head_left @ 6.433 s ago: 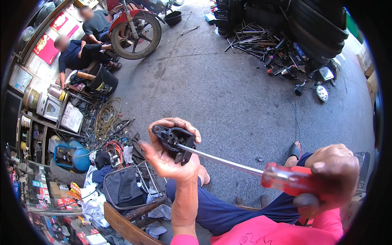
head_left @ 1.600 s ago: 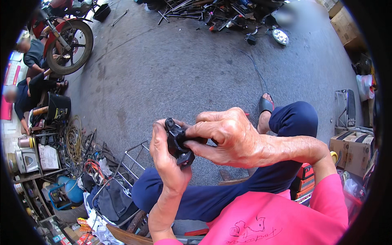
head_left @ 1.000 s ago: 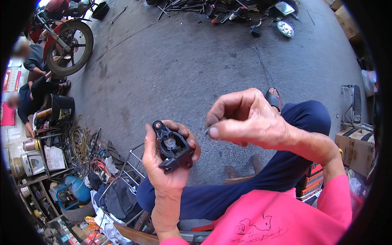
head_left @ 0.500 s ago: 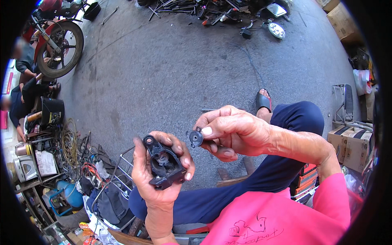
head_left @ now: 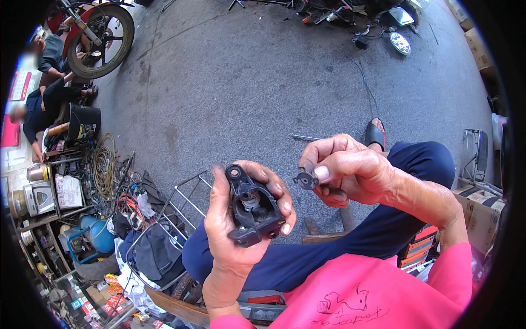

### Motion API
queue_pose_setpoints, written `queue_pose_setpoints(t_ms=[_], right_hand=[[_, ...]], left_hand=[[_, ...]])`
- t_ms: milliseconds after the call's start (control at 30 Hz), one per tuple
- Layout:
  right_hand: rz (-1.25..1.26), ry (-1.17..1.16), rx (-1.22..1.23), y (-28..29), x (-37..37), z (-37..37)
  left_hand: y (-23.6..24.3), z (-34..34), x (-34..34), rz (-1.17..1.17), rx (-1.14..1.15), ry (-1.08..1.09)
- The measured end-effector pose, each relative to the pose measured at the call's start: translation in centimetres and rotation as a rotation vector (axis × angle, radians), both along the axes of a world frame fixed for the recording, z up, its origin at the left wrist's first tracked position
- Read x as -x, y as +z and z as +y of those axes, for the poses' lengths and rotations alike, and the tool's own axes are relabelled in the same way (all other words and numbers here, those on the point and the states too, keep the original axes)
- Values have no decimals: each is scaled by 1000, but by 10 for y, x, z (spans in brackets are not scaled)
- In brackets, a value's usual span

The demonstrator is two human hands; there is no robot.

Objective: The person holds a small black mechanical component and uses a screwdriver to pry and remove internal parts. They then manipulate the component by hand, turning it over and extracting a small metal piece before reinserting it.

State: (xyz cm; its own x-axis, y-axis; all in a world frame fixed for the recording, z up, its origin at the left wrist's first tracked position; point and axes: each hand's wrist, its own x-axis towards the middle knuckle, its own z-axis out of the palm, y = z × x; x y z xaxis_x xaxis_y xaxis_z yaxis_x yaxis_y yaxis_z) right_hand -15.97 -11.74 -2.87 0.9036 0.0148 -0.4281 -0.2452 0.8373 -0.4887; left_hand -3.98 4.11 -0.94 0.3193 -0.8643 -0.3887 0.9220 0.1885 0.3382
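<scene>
My left hand (head_left: 222,214) is wrapped round a black housing (head_left: 253,211) with a hollow middle and a mounting hole at its upper end. The open cavity faces up, and a rounded metal-looking part sits inside it. In my right hand (head_left: 356,170), thumb and fingers pinch a small round dark disc (head_left: 306,179) with little tabs and a hole at its centre. The disc is held to the right of the housing, a short gap apart from it. What the curled right fingers hold underneath, if anything, is hidden.
A motorcycle front wheel (head_left: 101,41) stands at the far left, with two people beside it. Scrap parts and a round lamp (head_left: 400,43) lie at the back right. Coiled cables (head_left: 104,163), a blue tank (head_left: 97,234) and a metal rack (head_left: 156,247) crowd the left.
The view has shifted left, so the scene and both hands appear further right. Both hands keep their holds, and the disc stays apart from the housing.
</scene>
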Motion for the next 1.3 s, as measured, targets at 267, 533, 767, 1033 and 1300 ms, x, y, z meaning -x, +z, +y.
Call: queue_pose_setpoints(t_ms=[267,533,767,1033,1300], right_hand=[[2,-15,8,-1,0,1],[17,47,17,-1,1,2],[-167,69,94,-6,1,3],[-236,2,-35,-7,1,1],[-274,-91,-164,-13,5,1]], left_hand=[[2,-1,8,51,-176,70],[-1,-1,6,67,-262,70],[-8,3,3,88,-228,29],[-8,1,2,49,-244,51],[-11,-2,-5,43,-176,71]])
